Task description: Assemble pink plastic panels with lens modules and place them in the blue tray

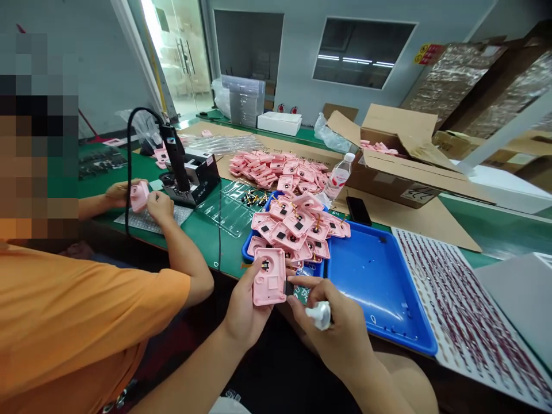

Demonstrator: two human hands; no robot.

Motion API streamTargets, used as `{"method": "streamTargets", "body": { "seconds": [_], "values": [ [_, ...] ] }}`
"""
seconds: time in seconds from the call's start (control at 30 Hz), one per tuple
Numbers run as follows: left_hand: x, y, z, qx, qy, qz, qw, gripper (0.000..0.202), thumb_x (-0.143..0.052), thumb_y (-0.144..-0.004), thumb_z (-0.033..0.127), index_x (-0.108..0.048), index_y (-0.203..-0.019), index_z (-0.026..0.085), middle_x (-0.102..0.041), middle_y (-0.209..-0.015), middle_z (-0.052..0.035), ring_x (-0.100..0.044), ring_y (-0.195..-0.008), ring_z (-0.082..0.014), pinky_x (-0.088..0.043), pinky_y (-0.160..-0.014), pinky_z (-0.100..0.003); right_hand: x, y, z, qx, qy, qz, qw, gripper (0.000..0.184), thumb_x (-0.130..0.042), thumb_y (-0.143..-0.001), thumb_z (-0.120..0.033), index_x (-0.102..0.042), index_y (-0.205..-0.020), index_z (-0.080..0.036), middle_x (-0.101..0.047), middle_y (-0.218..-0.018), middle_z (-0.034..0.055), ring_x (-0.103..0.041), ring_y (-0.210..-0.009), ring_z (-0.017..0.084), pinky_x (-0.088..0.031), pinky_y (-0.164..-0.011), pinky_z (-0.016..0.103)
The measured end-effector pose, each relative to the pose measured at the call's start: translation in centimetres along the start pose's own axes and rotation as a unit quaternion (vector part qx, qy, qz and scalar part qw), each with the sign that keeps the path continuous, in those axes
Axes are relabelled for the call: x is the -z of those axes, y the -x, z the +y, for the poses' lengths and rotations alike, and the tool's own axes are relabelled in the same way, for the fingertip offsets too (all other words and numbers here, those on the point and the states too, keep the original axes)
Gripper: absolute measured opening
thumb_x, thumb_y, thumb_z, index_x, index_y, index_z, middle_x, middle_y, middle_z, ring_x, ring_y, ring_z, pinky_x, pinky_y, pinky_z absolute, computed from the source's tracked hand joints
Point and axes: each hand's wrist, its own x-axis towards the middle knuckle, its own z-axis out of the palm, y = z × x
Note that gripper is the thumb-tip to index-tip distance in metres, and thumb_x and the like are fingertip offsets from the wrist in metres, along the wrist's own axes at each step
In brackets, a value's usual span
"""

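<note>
Working at our nine o'clock, a co-worker in an orange shirt (64,322) holds a pink housing (139,196) in both hands (159,207) above a grey perforated mat (153,221). At ten o'clock, a soldering station (200,178) stands on the green surface (207,238), its black iron (172,150) racked nearly upright. Beside it lies a clear plastic tray (228,210) holding small black parts. Near twelve o'clock, a heap of pink covers (276,169) rests on cardboard, while a pile of pink cases (293,230) fills a blue tray (252,247). Close in at six o'clock, our left hand (245,305) cradles a pink plastic case (268,277), fingers curled behind it. Our right hand (332,339) pinches a white plastic bottle (321,315), its index finger reaching toward a small black piece (288,287) at the case's edge. The case looks light, stiff and perhaps slick, best held by its rim. A second blue tray (379,287) sits at three o'clock, beside a sheet of red strips (457,305).
</note>
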Motion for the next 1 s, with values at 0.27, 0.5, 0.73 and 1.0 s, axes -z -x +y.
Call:
{"method": "streamTargets", "body": {
  "seconds": [0.27,0.5,0.73,1.0],
  "values": [
    [0.0,1.1,-0.4,0.015,-0.006,-0.021,1.000,0.047,-0.071,-0.094,0.048,-0.074,-0.120,0.008,-0.079,-0.111,-0.0153,-0.076,-0.086,-0.0244,-0.060,-0.069,-0.030,0.2,0.0,0.7,0.126,0.115,-0.035,0.985,0.021,-0.063,-0.100,-0.021,-0.065,-0.121,-0.021,-0.076,-0.080,0.0004,-0.074,-0.065,0.017,-0.050,-0.056,0.025],
    [0.4,1.6,-0.8,0.006,-0.050,-0.024,0.998,0.066,-0.086,-0.077,0.056,-0.070,-0.124,0.011,-0.079,-0.113,-0.0134,-0.076,-0.103,-0.0309,-0.060,-0.079,-0.032,-0.2,0.1,0.1,0.129,0.160,-0.080,0.975,0.029,-0.061,-0.090,-0.006,-0.066,-0.114,-0.021,-0.079,-0.089,0.0014,-0.078,-0.071,0.020,-0.049,-0.058,0.027],
    [1.2,1.7,-0.9,0.023,-0.095,-0.015,0.995,0.041,-0.079,-0.072,0.017,-0.074,-0.112,0.012,-0.081,-0.103,-0.0119,-0.077,-0.091,-0.0259,-0.058,-0.071,-0.027,-0.9,-0.1,0.5,0.080,0.154,-0.100,0.980,0.015,-0.059,-0.090,-0.010,-0.064,-0.084,-0.024,-0.074,-0.072,-0.0006,-0.077,-0.065,0.021,-0.049,-0.057,0.025],
    [2.3,1.1,-1.2,-0.037,-0.041,-0.068,0.996,0.050,-0.092,-0.072,0.020,-0.077,-0.119,0.015,-0.076,-0.127,-0.0161,-0.070,-0.124,-0.0309,-0.056,-0.101,-0.035,-1.6,1.9,3.1,-0.113,-0.012,0.071,0.991,0.030,-0.078,-0.086,-0.054,-0.071,-0.086,-0.024,-0.077,-0.080,0.0035,-0.065,-0.054,0.017,-0.051,-0.047,0.024]
  ]
}}
